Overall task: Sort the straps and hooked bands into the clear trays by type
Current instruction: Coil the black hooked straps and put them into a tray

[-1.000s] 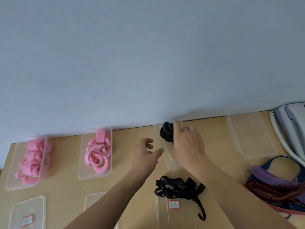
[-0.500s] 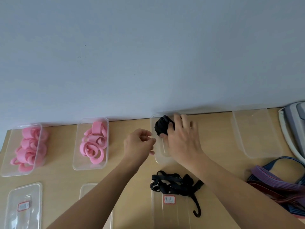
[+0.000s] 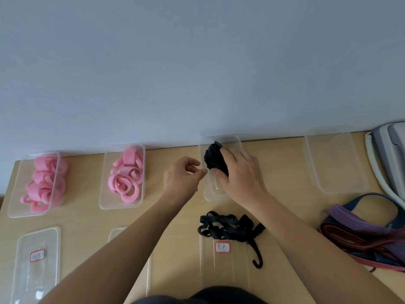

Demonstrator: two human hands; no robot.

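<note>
My right hand (image 3: 240, 174) grips a bundled black strap (image 3: 213, 160) and holds it inside a clear tray (image 3: 208, 194) at the back middle of the table. Just left of that tray hovers my left hand (image 3: 183, 177), fingers loosely curled and holding nothing. A tangle of black hooked bands (image 3: 230, 229) lies in front of the tray, its hook (image 3: 257, 261) resting on a clear lid. Two clear trays at the left hold pink straps (image 3: 45, 182) and pink loops (image 3: 127, 176). An empty clear tray (image 3: 335, 161) stands at the back right.
Red, blue and purple flat straps (image 3: 368, 229) are piled at the right edge. A grey-white device (image 3: 390, 159) sits at the far right. Clear lids with red labels (image 3: 36, 255) (image 3: 222, 247) lie along the front. A wall rises behind the table.
My right hand has pushed the black bundle a little deeper into the tray. My left hand stays beside it, fingers curled a bit more. The camera has tilted slightly.
</note>
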